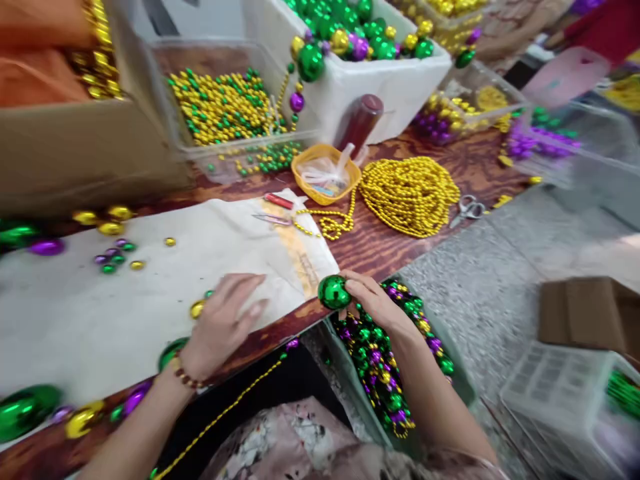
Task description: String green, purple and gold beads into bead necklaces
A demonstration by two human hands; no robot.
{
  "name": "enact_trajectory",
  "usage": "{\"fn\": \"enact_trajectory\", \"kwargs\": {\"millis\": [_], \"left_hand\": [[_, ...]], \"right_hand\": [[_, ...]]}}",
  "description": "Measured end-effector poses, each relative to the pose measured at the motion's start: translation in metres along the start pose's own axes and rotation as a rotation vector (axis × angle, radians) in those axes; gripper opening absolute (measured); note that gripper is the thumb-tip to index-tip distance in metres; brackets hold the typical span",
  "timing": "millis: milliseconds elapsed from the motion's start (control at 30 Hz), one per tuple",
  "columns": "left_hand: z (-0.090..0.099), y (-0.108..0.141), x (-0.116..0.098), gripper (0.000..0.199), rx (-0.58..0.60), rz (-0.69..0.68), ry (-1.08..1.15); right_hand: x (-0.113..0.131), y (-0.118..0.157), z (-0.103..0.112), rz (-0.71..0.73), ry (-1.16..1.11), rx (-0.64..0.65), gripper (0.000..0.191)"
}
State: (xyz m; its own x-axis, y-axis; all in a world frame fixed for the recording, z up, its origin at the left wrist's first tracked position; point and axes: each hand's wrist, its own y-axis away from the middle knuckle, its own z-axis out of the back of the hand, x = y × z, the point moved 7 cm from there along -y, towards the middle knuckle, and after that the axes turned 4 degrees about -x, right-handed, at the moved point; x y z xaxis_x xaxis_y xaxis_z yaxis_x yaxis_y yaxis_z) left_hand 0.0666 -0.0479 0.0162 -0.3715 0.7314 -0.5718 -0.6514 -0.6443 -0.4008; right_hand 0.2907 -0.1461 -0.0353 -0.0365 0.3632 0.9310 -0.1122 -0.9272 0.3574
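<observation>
A shiny green ball (334,292) is pinched in the fingertips of my right hand (367,297), at the table's front edge. My left hand (227,320) is over the white cloth (150,313), fingers stretched out and apart, slightly blurred. Beside its fingers lies a gold bead (197,309), with a small green bead partly hidden behind. A larger green ball (173,353) shows next to the bracelet on my left wrist. Along the front edge at left runs a row of big beads, among them a gold one (84,420). A thin gold bead chain (220,417) crosses my lap.
Scissors (469,211), coiled gold bead chain (410,197), an orange basket (326,175) and a red-handled tool (279,201) lie on the table. Behind stand a bead tub (240,141) and a white foam box (400,80). A green bin (463,380) of necklaces stands below my right arm. Another person's arm shows at upper right.
</observation>
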Motion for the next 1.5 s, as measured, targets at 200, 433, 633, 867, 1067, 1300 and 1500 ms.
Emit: {"fn": "enact_trajectory", "kwargs": {"millis": [200, 433, 633, 867, 1067, 1300, 1500], "left_hand": [[-0.005, 0.018, 0.003, 0.051, -0.002, 0.197, 0.242], [0.019, 0.041, 0.069, 0.046, -0.302, 0.682, 0.561], [0.013, 0.036, 0.078, 0.046, -0.381, 0.816, 0.867], [0.017, 0.03, 0.079, 0.034, -0.448, 0.872, 1.168], [0.038, 0.029, 0.087, 0.046, -0.506, 0.798, 0.995], [0.056, 0.014, 0.096, 0.034, -0.592, 0.815, 1.229], [0.058, 0.01, 0.1, 0.029, -0.598, 0.876, 1.489]], "right_hand": [[0.044, -0.045, -0.089, 0.133, 0.13, 0.224, 0.035], [0.021, -0.06, -0.046, 0.08, 0.916, -0.09, 0.012], [0.005, -0.055, -0.064, -0.059, 1.298, -0.032, 0.02], [-0.003, -0.06, -0.044, -0.015, 1.099, -0.056, 0.017], [0.002, -0.053, -0.02, 0.229, 0.588, -0.143, 0.017], [0.018, -0.051, -0.085, 0.322, 0.181, -0.046, 0.021], [0.029, -0.048, -0.119, 0.453, 0.252, 0.013, 0.019]]}}
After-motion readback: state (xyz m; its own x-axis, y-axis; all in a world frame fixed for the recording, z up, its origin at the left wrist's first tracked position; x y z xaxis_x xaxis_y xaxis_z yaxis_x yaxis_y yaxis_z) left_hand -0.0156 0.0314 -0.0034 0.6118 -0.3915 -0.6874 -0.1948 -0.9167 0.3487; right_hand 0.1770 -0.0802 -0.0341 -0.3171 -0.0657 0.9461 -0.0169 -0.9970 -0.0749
